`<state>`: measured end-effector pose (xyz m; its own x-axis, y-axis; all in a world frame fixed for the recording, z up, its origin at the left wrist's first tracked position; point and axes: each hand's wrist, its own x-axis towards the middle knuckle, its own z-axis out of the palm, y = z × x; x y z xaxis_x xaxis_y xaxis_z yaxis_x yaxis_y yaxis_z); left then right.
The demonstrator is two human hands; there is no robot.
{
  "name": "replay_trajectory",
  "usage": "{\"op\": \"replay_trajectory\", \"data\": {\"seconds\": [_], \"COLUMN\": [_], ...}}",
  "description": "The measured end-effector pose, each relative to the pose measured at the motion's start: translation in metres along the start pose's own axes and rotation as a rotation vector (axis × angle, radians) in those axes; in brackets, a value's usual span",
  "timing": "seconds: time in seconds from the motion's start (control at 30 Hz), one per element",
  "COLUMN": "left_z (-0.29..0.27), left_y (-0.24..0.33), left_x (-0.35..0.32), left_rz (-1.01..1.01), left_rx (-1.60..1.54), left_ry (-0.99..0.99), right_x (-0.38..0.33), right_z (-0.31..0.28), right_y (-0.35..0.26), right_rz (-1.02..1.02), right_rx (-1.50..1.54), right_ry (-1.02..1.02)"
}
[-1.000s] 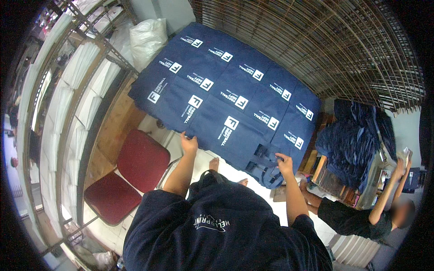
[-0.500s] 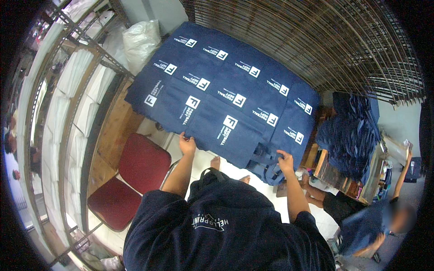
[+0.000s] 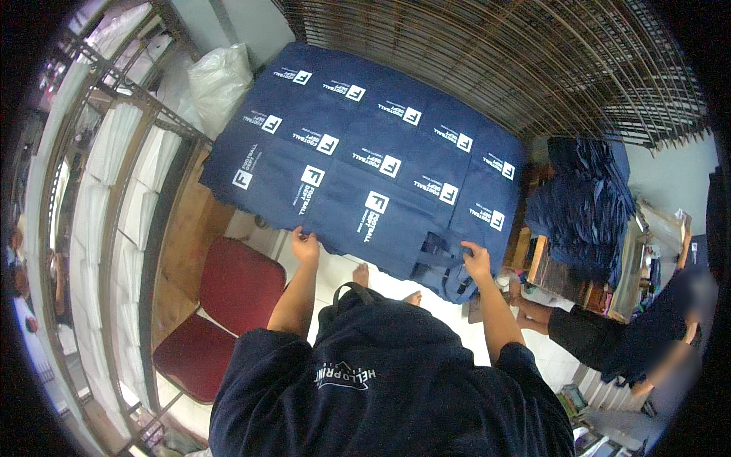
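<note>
red chair (image 3: 242, 283) | white floor (image 3: 392, 280) | grey wall (image 3: 263, 23) | wire rack (image 3: 487, 65)

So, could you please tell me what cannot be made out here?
Head view: whatever supports the blue fabric, hidden beneath it.
Head view: whether the left hand pinches the fabric's edge; detail too small.
Head view: the co-worker's upper body, partly blurred.
Head view: contents of the white bag, hidden by its plastic.

Wide head-worn fisheye view, angled downward

Cloth pieces (image 3: 346, 181) between chair (image 3: 242, 286), left, and fabric heap (image 3: 580, 217), right; wire rack (image 3: 502, 68) behind.
</note>
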<state>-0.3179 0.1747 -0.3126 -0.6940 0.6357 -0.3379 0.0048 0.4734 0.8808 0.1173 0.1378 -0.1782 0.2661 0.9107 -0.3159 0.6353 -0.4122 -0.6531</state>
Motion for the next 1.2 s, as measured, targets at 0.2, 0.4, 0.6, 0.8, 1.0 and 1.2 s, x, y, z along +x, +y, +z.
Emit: {"op": "replay_trajectory", "data": {"seconds": [0.2, 0.4, 0.6, 0.8, 1.0, 1.2], "left_z": [-0.003, -0.01, -0.054, -0.133, -0.123, -0.082], "left_y": [0.007, -0.005, -0.001, -0.164, -0.139, -0.063], "left_x": [-0.001, 0.005, -0.005, 0.055, 0.02, 0.007], "left_rz": [-0.037, 0.044, 0.154, -0.239, -0.276, -0.248], "left_rx": [0.016, 0.106, 0.195, 0.431, 0.666, 0.391], "left_ry": [-0.03, 0.028, 0.046, -0.554, -0.561, -0.699], "right_x": [0.008, -0.01, -0.036, -0.094, -0.123, -0.117], "right_z": [0.008, 0.005, 0.005, 0.005, 0.005, -0.004], "right_y": [0.025, 0.006, 0.06, 0.133, 0.157, 0.123], "right_rz": [-0.04, -0.19, -0.079, 0.193, 0.126, 0.223], "right_rx": [-0.033, -0.235, -0.263, -0.335, -0.353, -0.364], "right_ry": [0.043, 0.232, 0.091, -0.25, -0.168, -0.165]}}
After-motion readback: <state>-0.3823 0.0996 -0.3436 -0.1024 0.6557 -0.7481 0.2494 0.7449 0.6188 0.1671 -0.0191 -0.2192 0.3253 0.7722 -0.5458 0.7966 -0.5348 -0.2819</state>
